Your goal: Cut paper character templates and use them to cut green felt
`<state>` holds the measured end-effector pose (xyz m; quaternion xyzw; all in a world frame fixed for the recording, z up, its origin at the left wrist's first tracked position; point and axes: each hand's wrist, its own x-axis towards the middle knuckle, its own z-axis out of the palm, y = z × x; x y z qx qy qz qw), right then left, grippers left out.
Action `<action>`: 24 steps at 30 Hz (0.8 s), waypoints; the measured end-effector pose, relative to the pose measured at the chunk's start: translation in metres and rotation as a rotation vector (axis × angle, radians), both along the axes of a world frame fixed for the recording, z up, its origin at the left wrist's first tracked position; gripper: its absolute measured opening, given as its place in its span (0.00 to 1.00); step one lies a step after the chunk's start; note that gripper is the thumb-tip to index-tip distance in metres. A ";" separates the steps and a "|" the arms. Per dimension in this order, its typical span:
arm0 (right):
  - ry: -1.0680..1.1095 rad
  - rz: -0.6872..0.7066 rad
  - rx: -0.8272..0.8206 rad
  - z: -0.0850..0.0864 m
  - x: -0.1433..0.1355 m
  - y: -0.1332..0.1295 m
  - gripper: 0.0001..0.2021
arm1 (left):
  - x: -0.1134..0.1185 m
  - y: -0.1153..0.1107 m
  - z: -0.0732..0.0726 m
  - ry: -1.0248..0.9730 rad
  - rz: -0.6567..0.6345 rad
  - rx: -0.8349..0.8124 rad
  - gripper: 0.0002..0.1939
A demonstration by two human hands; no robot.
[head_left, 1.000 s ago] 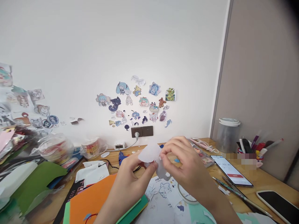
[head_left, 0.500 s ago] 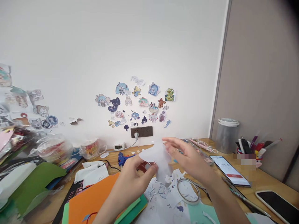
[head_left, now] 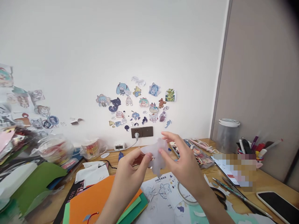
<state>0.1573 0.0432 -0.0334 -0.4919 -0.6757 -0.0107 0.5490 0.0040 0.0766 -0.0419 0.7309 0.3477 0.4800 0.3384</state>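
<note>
Left hand (head_left: 129, 171): fingers pinching the left side of the white paper cutout (head_left: 158, 161)
Right hand (head_left: 187, 165): fingers parted, thumb against it
Cutout: between both hands' fingers, above the printed sheet (head_left: 163, 205)
Care: light edge grip prevents creasing

Printed sheet (head_left: 161, 196) on table (head_left: 201, 172): a heading of bold dark Chinese characters is borne at the top edge, slightly tilted; "专属图纸" can be made out at its end, the opening being unclear. A smaller line is printed just beneath it, too small to be read. Small marks lower on the sheet, among the line drawings, cannot be read either.

Black strip (head_left: 70, 202) beside the orange sheet (head_left: 93, 197): pale capitals are carried lengthwise; "HD" is read, with a part-hidden letter farther up.

Small white clock (head_left: 119, 146) by the wall: dark digits blurred. Phone (head_left: 221, 166) with lit screen: display partly pixelated, figures not legible. Bagged tubs (head_left: 54, 151): red and yellow printing blurred by the plastic.
</note>
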 end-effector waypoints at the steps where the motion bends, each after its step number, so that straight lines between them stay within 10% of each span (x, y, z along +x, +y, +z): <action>1: -0.072 -0.049 0.105 0.000 -0.003 0.000 0.15 | 0.000 -0.001 0.000 0.031 0.027 0.038 0.13; 24: -0.501 -0.092 0.186 0.000 -0.009 -0.007 0.06 | 0.002 -0.007 -0.005 0.452 0.100 0.438 0.14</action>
